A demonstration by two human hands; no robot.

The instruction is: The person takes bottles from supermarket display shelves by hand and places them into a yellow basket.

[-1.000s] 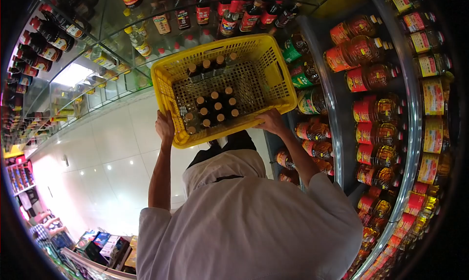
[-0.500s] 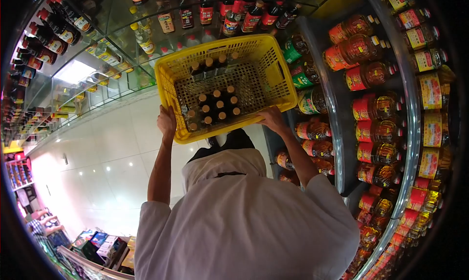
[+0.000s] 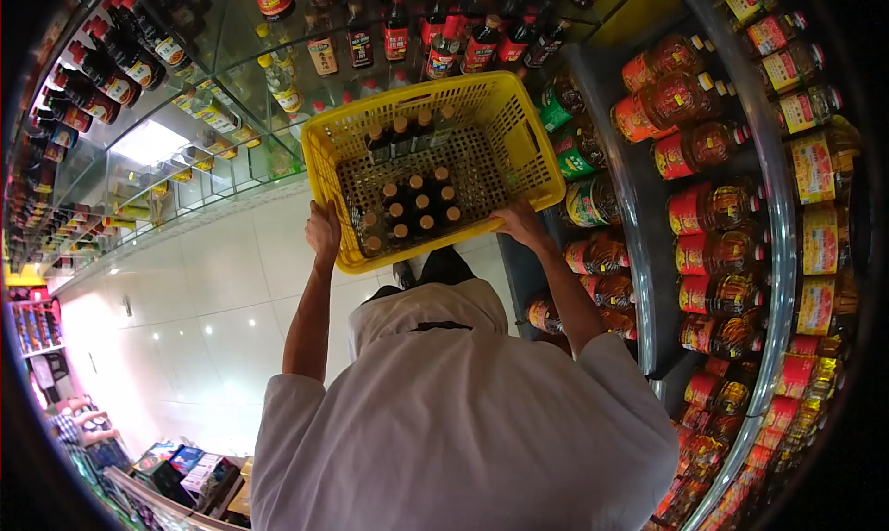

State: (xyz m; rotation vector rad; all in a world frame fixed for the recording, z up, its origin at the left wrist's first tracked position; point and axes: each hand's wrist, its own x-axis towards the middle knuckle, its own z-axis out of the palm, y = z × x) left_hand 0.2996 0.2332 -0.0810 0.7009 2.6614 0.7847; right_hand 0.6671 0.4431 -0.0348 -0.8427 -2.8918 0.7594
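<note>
A yellow plastic basket [image 3: 546,165] with slotted walls is held out in front of my body, close to the glass shelves. My left hand [image 3: 322,231] is closed on its near left corner. My right hand [image 3: 521,224] grips the near rim toward the right corner. Inside, several dark bottles with tan caps [image 3: 421,201] stand grouped at the near left. Another short row of capped bottles [image 3: 401,142] stands along the far wall. The basket's right part shows its bare mesh floor. The fingers under the rim are partly hidden.
Glass shelves with dark sauce bottles [image 3: 396,33] rise ahead and to the left. On the right, a rack with metal rails [image 3: 780,225] carries large oil bottles [image 3: 713,207]. Pale tiles [image 3: 222,281] cover the floor. Boxes [image 3: 199,475] stand at lower left, near another person's arm [image 3: 93,429].
The shelf bottles ahead sit slightly lower in view, and more of them shows. The basket has shifted very slightly right in view, still held by both hands. A shoe shows more beneath it.
</note>
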